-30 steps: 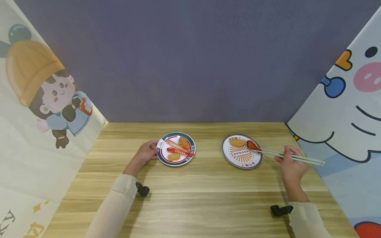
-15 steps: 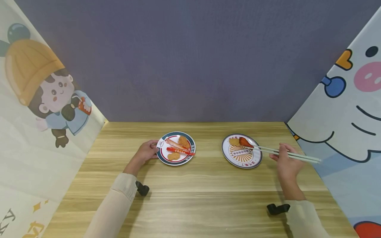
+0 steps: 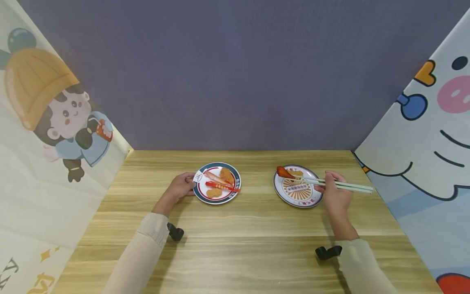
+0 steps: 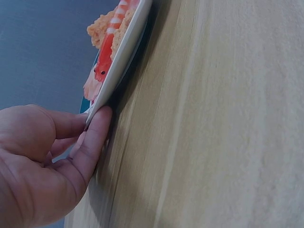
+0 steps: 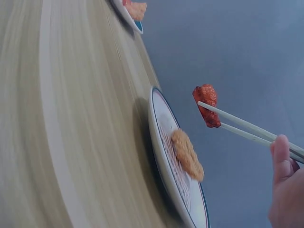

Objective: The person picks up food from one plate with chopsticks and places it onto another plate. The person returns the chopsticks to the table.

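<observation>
My right hand (image 3: 335,194) holds a pair of pale green chopsticks (image 3: 345,185). Their tips pinch a glossy red-brown drumstick-like piece (image 5: 207,105), held up above the right plate (image 3: 299,202). On that plate lies a golden fried piece (image 5: 187,154). At the left, my left hand (image 3: 180,188) pinches the rim of a dark-banded plate (image 3: 198,192) between thumb and fingers, as the left wrist view shows. This plate carries a red striped shrimp (image 4: 110,45), a pale pink strip (image 3: 214,177) and two fried pieces, one of them a nugget (image 3: 214,193).
Both plates stand on a wood-grain table (image 3: 249,245). A grey-blue panel (image 3: 235,81) rises behind it. Printed cartoon panels flank it, with a hatted figure (image 3: 69,114) at left and a pig (image 3: 455,96) at right.
My right hand has moved left with the chopsticks, carrying the red-brown piece from the right plate's right side to over its upper left rim. My left hand stays at its plate.
</observation>
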Tool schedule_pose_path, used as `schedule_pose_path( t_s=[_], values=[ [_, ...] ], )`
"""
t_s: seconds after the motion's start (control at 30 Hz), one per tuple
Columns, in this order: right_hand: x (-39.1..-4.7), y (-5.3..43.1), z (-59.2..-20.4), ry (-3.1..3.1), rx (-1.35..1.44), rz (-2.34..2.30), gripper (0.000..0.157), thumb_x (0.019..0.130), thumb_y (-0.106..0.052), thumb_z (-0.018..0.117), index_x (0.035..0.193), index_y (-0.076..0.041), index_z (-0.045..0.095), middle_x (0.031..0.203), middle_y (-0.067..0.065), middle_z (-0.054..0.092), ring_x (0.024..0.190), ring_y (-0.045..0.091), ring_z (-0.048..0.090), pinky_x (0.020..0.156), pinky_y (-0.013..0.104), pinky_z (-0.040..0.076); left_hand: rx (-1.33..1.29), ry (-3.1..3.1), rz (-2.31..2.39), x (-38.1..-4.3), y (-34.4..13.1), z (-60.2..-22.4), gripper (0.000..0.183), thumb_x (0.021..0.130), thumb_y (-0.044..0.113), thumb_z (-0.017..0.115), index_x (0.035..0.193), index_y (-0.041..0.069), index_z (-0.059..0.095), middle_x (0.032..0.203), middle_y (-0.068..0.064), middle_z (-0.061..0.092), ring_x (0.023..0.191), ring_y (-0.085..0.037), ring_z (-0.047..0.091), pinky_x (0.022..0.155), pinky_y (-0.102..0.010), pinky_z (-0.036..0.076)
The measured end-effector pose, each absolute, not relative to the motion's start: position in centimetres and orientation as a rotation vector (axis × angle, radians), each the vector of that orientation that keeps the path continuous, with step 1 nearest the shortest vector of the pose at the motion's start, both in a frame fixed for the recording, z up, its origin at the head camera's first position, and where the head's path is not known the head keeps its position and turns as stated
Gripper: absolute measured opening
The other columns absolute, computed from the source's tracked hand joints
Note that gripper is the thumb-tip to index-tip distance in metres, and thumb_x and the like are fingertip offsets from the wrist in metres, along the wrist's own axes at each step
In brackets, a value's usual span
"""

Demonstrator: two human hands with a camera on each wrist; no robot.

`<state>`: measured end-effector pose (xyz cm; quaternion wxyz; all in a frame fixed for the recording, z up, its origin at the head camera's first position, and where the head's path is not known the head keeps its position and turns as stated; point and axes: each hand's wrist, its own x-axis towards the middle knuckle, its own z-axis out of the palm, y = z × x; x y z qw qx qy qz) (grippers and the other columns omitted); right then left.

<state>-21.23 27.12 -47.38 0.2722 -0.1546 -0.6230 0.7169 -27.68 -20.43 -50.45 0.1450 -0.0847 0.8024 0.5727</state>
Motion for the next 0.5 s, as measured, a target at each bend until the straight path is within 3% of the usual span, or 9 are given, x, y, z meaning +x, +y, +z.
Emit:
schedule_pose_path(
  t_s=[0.2,0.33,0.5],
  values=[
    [-22.0,24.8,-47.1,-1.683,-0.396,1.990,0.023,0.101,-0.015,0.061,0.115,0.002,0.066,0.095,0.000,0.064,0.056,0.008,0.069,0.053,0.020,0.063,-0.238,2.321,1.655,-27.6,-20.5,-50.5,0.050,0.099,-0.005,0.054,0.148,0.000,0.048,0.109,-0.018,0.057,0.080,-0.016,0.066,0.074,-0.029,0.068],
    [-22.8,23.2,-47.0,-1.667,-0.398,2.040,0.012,0.101,-0.016,0.063,0.106,-0.006,0.069,0.092,0.004,0.064,0.054,0.010,0.068,0.053,0.022,0.063,-0.240,2.317,1.665,-27.6,-20.5,-50.6,0.050,0.098,-0.006,0.054,0.148,0.000,0.048,0.109,-0.019,0.058,0.081,-0.016,0.066,0.075,-0.031,0.068],
    [-23.6,20.9,-46.6,-1.679,-0.375,2.088,0.011,0.101,-0.015,0.063,0.105,-0.006,0.069,0.091,0.004,0.064,0.053,0.011,0.068,0.054,0.023,0.064,-0.247,2.323,1.661,-27.5,-20.4,-50.6,0.050,0.098,-0.005,0.054,0.148,0.000,0.049,0.111,-0.020,0.058,0.081,-0.017,0.066,0.075,-0.031,0.068]
  ],
)
